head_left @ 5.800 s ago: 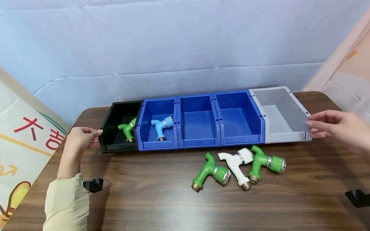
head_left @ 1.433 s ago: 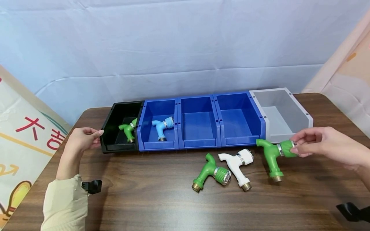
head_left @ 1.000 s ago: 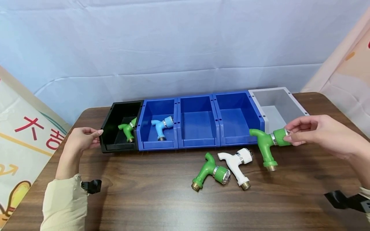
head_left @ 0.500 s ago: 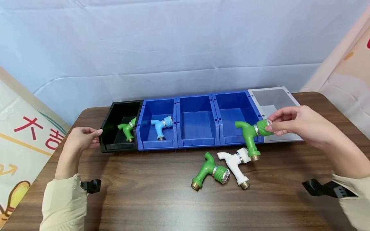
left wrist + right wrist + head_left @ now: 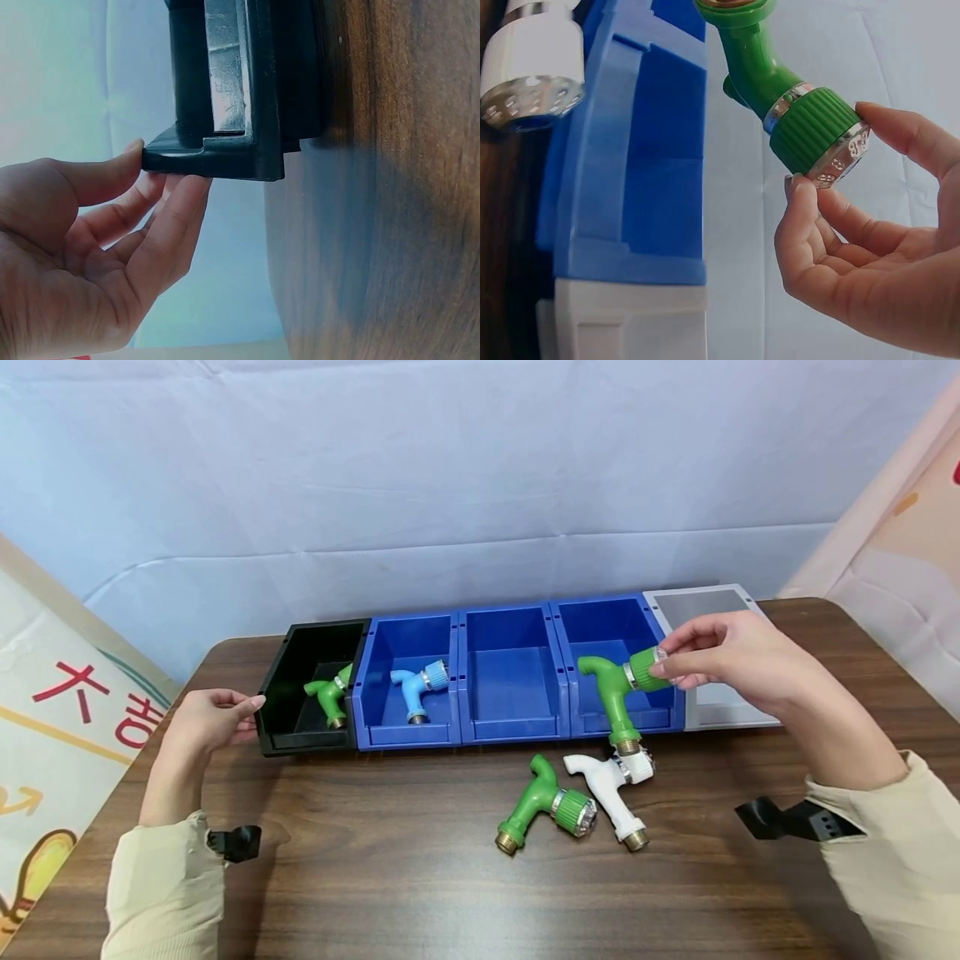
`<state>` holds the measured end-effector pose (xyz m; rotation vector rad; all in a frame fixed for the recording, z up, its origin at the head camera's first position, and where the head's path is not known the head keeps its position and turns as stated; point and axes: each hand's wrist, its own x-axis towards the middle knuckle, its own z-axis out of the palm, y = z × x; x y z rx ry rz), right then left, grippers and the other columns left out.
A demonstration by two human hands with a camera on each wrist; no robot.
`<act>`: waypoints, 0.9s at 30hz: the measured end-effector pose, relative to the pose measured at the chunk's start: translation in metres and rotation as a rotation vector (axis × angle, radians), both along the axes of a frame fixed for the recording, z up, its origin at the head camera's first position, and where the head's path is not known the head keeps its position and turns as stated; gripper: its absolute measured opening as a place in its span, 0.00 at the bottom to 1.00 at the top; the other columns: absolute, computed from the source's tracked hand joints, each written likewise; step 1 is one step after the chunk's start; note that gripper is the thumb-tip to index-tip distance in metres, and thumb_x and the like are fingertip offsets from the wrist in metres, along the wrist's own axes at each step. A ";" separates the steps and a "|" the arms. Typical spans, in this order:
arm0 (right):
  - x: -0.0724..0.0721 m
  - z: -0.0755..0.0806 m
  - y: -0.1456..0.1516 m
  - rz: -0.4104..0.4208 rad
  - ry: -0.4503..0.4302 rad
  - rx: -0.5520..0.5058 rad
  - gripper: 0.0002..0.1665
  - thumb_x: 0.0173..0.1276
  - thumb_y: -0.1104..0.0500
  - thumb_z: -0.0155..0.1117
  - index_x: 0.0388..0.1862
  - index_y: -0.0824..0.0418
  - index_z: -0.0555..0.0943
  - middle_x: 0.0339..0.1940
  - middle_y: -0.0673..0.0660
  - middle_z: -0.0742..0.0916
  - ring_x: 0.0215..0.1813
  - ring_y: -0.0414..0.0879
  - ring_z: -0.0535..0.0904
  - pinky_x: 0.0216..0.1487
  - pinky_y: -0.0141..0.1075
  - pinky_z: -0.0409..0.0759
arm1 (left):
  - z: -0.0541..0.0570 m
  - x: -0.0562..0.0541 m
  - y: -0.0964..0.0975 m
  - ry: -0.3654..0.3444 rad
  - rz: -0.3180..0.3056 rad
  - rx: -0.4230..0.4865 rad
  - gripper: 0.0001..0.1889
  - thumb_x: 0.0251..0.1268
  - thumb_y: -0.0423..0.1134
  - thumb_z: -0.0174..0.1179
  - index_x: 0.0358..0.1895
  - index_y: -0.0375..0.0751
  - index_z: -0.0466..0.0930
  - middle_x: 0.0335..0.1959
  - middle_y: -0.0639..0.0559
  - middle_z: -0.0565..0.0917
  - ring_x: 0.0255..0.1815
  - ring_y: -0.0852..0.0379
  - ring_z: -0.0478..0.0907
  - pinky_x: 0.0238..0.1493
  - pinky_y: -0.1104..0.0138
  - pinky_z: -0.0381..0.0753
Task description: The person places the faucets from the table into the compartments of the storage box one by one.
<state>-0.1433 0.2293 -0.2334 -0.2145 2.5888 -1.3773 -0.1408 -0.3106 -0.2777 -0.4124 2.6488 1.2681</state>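
Observation:
My right hand [image 5: 731,664] pinches a green tap [image 5: 617,697] by its ribbed knob and holds it up in front of the rightmost blue bin [image 5: 626,720]. In the right wrist view, thumb and fingertips press the knob's [image 5: 814,131] silvery end. My left hand [image 5: 212,724] grips the side wall of the black bin [image 5: 311,742]; the left wrist view has the thumb on its rim and fingers [image 5: 176,217] against the outside. On the table lie a white tap [image 5: 609,789], partly behind the raised one, and another green tap [image 5: 542,806].
Left to right, the joined row runs black bin, several blue bins and a grey bin [image 5: 731,714]. A green tap [image 5: 328,696] lies in the black bin, a light blue tap [image 5: 416,689] in the blue bin beside it. A pale cloth [image 5: 450,468] hangs behind the brown table [image 5: 390,868].
My right hand has left the grey bin's side, taken the right-hand green tap off the table and carried it leftward and up. The left hand has stayed at the black bin.

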 end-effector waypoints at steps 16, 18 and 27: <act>-0.015 0.016 -0.043 -0.016 0.039 -0.044 0.21 0.57 0.59 0.68 0.42 0.72 0.74 0.30 0.54 0.81 0.29 0.44 0.79 0.31 0.34 0.81 | -0.001 0.000 -0.001 0.007 -0.001 0.007 0.23 0.69 0.45 0.49 0.48 0.22 0.68 0.28 0.50 0.74 0.25 0.65 0.76 0.35 0.66 0.82; -0.016 0.018 -0.048 -0.012 0.039 -0.045 0.21 0.57 0.59 0.68 0.42 0.73 0.74 0.30 0.55 0.81 0.29 0.44 0.79 0.31 0.33 0.81 | -0.001 0.000 -0.001 0.006 -0.002 0.008 0.23 0.69 0.45 0.49 0.48 0.22 0.68 0.28 0.50 0.74 0.25 0.65 0.76 0.36 0.66 0.82; -0.024 0.021 -0.068 0.004 0.020 -0.087 0.20 0.57 0.60 0.68 0.41 0.72 0.74 0.29 0.55 0.82 0.27 0.43 0.78 0.30 0.33 0.80 | -0.001 0.000 -0.001 0.014 -0.005 0.008 0.23 0.69 0.45 0.49 0.48 0.21 0.68 0.28 0.50 0.74 0.25 0.65 0.77 0.35 0.66 0.82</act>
